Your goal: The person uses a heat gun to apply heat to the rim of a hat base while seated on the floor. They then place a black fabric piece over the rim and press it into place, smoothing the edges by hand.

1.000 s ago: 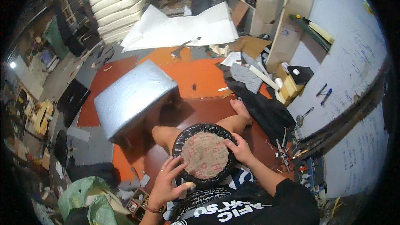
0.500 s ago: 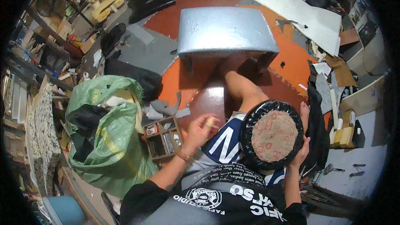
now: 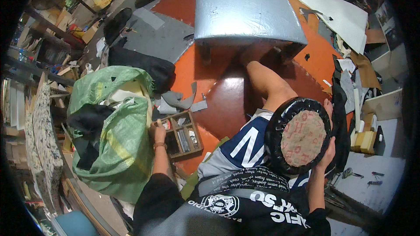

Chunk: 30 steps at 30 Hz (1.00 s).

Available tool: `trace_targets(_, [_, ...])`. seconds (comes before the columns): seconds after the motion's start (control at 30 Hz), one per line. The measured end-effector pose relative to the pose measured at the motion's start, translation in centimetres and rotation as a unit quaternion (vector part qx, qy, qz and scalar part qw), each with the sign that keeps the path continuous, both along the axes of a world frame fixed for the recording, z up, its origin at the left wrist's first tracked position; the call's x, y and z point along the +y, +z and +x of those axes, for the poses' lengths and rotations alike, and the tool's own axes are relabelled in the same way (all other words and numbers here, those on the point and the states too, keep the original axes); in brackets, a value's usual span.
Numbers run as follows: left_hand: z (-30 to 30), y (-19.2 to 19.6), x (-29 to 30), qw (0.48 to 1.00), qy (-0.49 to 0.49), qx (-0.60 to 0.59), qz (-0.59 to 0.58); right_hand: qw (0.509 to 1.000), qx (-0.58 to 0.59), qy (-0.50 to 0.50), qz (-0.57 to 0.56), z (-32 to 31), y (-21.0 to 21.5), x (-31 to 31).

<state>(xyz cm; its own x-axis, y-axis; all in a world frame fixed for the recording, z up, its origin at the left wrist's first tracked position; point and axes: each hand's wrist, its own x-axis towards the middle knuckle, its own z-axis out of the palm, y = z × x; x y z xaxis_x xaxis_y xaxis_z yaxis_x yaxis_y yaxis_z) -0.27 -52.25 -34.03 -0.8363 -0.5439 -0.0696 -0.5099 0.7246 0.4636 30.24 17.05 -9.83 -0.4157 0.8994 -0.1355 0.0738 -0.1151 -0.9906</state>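
- Head view: the round pad [image 3: 305, 139], black-rimmed with a tan centre, is held over the lap.
- Its right edge is gripped by the right hand [image 3: 326, 154], fingers partly hidden.
- The left hand [image 3: 157, 133] is placed at the compartment box [image 3: 196, 132], beside the green sack [image 3: 127, 148]; its opening and any hold cannot be told.
- Ahead, a silver-topped stool [image 3: 249, 15] is seen.

Tilted round tan-and-black pad [image 3: 300, 137], open divided wooden box [image 3: 195, 131]
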Motion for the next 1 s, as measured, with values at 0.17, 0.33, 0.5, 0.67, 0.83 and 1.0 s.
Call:
trace_targets(0.17, [-5.1,0.4,1.1,0.986,0.108,-0.124,0.024,0.999,-0.033,0.006,0.022,-0.1,-0.2,0.5])
trace_targets(0.33, [-6.1,1.7,-0.1,0.991,0.003,-0.130,0.013,0.999,-0.012,0.049,-0.014,-0.4,0.8,-0.4])
trace_targets(0.5, [-6.0,2.6,0.2,0.987,-0.028,0.045,0.151,1.000,-0.022,-0.003,-0.009,-1.2,0.4,-0.5])
trace_targets(0.67, [-6.0,4.4,-0.6,0.986,-0.056,0.050,0.151,0.999,-0.026,0.008,0.029,-1.2,0.0,-0.2])
trace_targets(0.83, [-5.1,5.4,0.9,0.934,-0.001,0.130,0.333,1.000,0.003,0.025,0.005,-1.1,0.1,-0.4])
trace_targets(1.0, [-5.7,5.1,3.0,0.815,0.072,0.220,0.531,0.999,-0.027,0.020,0.034,-1.2,-0.2,-0.3])
